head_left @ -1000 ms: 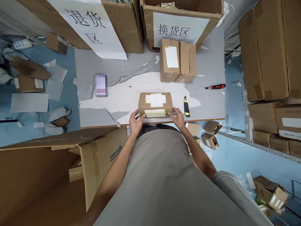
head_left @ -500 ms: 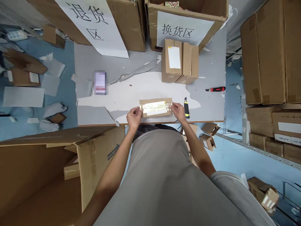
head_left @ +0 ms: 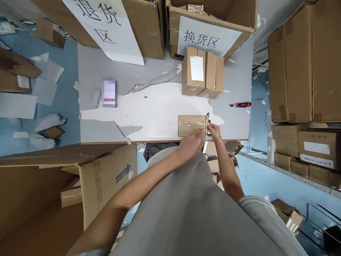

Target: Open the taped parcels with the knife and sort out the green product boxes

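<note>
A brown parcel (head_left: 185, 124) lies flat on the table (head_left: 154, 106), on the near side of the twin cartons (head_left: 210, 73), well apart from them. Compared with the preceding half second, it has moved right, and its uppermost face no longer shows the white label; clear tape (head_left: 189, 123) now glints across the brown board. The left hand (head_left: 191, 144), previously at the left end, has crossed to the right portion. This suggests that the work in hand now centres on the taped face and that end.

The long axis runs left to right, crosswise to the line from the person to the twin cartons. The right end points toward the black-and-yellow knife (head_left: 209, 134), partly hidden on the near side of the same cartons.

The left hand's fingers reach onto the parcel's near right portion; whether they grip or merely press cannot be told. The right hand (head_left: 215, 131) has thumb and fingers pinched together on the right end; whether on board or on tape is unclear.

Farther out, a red-and-black knife (head_left: 242, 105) lies right of the twin cartons, and a large open box (head_left: 173, 33) stands just behind them.
</note>
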A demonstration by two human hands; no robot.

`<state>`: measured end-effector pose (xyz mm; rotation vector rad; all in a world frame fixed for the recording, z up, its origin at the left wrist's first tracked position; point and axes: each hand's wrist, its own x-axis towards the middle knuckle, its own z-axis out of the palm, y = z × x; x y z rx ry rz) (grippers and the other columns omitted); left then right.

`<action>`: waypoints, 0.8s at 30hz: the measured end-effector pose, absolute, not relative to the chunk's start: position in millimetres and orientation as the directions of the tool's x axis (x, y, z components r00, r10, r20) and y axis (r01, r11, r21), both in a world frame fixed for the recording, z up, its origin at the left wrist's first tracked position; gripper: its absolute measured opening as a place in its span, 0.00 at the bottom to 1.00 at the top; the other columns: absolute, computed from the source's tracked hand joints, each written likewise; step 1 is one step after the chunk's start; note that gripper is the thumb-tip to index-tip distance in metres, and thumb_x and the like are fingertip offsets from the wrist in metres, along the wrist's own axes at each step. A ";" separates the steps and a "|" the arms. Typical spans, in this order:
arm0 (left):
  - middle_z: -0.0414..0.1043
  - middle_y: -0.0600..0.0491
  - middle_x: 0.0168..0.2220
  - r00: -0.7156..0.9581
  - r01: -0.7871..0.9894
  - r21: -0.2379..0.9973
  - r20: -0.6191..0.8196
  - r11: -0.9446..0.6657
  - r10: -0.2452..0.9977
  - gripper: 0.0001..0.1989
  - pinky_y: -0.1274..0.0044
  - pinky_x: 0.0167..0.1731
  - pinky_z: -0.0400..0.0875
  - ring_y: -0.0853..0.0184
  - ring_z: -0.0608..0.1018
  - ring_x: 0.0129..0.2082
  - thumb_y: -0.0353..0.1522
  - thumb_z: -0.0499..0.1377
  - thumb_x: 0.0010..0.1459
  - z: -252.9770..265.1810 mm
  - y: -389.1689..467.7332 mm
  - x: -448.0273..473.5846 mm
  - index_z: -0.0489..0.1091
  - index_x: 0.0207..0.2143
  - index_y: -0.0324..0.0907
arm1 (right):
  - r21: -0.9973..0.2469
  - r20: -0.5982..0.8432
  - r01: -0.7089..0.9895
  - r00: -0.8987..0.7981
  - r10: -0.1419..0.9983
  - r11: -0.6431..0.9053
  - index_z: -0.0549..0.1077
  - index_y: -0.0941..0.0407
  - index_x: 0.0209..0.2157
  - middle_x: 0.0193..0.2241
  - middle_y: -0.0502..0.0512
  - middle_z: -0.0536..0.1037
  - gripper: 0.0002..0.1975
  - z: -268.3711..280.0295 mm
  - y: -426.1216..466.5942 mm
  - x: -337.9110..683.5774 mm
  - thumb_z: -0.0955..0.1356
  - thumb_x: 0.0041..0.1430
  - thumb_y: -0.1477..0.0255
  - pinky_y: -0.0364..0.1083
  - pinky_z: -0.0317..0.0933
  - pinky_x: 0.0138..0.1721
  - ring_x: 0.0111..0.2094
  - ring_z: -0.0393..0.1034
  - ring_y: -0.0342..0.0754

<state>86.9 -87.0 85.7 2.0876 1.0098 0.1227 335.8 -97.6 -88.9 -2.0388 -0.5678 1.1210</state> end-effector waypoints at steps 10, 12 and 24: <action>0.87 0.35 0.50 0.229 0.935 0.351 -0.471 -0.057 0.852 0.23 0.65 0.46 0.79 0.44 0.90 0.48 0.42 0.52 0.82 81.8 -56.9 3.6 0.75 0.66 0.38 | -0.814 -0.437 0.193 0.418 0.796 -0.548 0.79 0.53 0.38 0.36 0.59 0.87 0.26 -65.1 -91.0 290.2 0.79 0.56 0.44 0.56 0.80 0.50 0.41 0.83 0.56; 0.88 0.35 0.49 0.111 0.946 0.320 -0.463 0.049 0.879 0.22 0.65 0.48 0.79 0.43 0.89 0.48 0.41 0.52 0.82 56.4 -51.2 -21.1 0.77 0.63 0.38 | -0.785 -0.385 0.342 0.383 0.840 -0.516 0.78 0.53 0.39 0.39 0.60 0.87 0.21 -52.6 -84.1 264.8 0.76 0.64 0.49 0.56 0.79 0.52 0.42 0.83 0.56; 0.83 0.37 0.65 -0.177 0.869 0.334 -0.479 0.365 0.860 0.28 0.65 0.65 0.76 0.50 0.84 0.64 0.32 0.50 0.75 -33.7 -29.0 -138.0 0.78 0.69 0.35 | -0.371 -0.245 0.912 -0.276 0.929 0.172 0.78 0.68 0.64 0.57 0.77 0.81 0.22 78.9 -53.2 43.7 0.60 0.79 0.83 0.53 0.80 0.50 0.52 0.79 0.59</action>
